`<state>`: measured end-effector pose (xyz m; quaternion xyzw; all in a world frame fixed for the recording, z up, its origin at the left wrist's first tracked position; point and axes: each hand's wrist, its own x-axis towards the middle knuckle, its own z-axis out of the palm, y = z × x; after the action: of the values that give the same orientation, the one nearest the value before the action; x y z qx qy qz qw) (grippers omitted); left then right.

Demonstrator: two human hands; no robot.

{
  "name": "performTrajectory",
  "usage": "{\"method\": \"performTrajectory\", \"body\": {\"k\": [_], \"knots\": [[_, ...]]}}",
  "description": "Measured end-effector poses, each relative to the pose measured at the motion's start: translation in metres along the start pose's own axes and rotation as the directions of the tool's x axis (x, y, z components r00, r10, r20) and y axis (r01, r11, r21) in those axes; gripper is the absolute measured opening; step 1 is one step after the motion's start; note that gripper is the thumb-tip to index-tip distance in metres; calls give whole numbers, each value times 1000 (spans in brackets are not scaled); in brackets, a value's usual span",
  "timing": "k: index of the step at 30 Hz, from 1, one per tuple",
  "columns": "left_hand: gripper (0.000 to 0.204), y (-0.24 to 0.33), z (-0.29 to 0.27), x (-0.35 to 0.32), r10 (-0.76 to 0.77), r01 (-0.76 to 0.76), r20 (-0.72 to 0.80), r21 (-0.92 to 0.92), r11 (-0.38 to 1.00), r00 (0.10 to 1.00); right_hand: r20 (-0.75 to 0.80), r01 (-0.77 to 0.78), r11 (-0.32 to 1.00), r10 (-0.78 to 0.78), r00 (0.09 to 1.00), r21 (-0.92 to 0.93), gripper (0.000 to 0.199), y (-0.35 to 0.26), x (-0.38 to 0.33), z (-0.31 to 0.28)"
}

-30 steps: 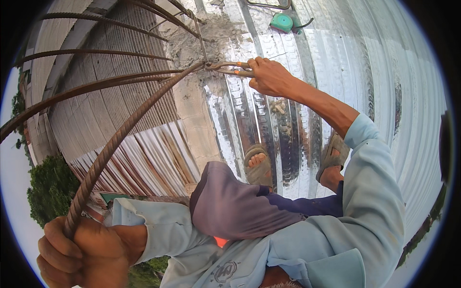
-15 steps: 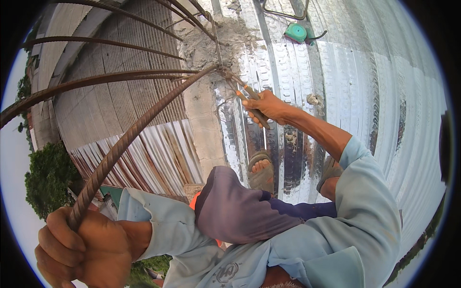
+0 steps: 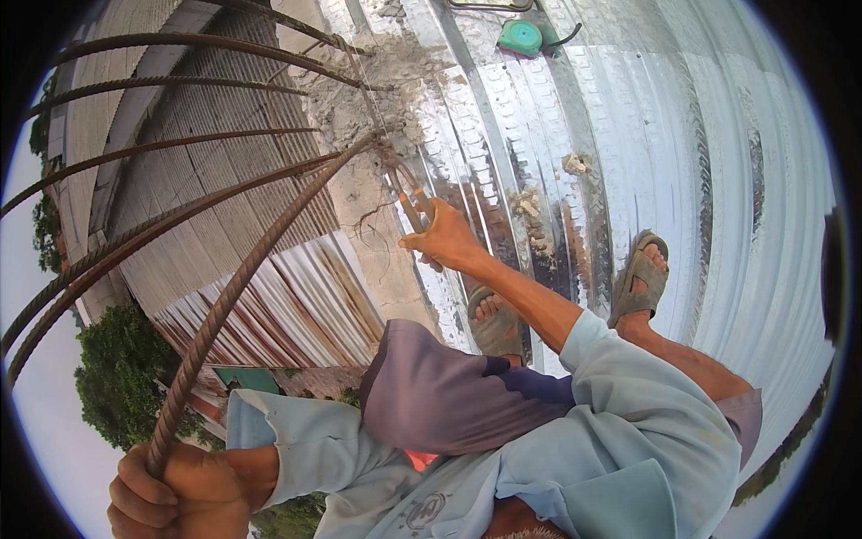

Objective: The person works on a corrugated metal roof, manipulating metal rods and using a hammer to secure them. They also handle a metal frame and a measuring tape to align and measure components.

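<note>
The left hand (image 3: 175, 490) grips the near end of a ribbed steel bar (image 3: 238, 292), its fingers wrapped tight around it. The bar runs up and away to a concrete lump (image 3: 373, 108) on the corrugated metal roof (image 3: 700, 180), where it meets several other rusty bars (image 3: 180, 148) that fan out from the same lump.

The right hand (image 3: 444, 238) has dropped back from the joint at the concrete; a second ago it was up at the bar's far end. Now it sits just below the lump, fingers closed on a thin tool, seemingly pincers (image 3: 409, 193), whose tip points at loose tie wire (image 3: 373, 220) hanging beside the bar. It looks like the work has moved from the joint itself to the wire under it.

A green tape measure (image 3: 521, 38) lies beyond the lump. Sandalled feet (image 3: 639, 278) stand on the roof, on the near side of the lump.
</note>
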<state>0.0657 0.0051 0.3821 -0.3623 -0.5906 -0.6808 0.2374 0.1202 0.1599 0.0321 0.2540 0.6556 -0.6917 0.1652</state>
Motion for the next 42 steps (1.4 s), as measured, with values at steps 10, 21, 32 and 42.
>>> {"method": "performTrajectory", "body": {"k": [10,21,32,42], "knots": [[20,7,-1,3,-31,6,-260,-97,995,965,123,255,49,-778,616,-966,53,4,20,-92],[20,3,0,4,-31,8,-259,-90,996,965,537,-336,922,189,823,191,46,-50,50,-142],[20,3,-1,8,-57,38,-257,-77,996,965,495,583,147,-390,777,-799,68,-61,72,-166],[19,7,-6,12,-71,48,-227,-103,993,971,577,419,-398,-612,541,-816,23,-39,108,-172]]}}
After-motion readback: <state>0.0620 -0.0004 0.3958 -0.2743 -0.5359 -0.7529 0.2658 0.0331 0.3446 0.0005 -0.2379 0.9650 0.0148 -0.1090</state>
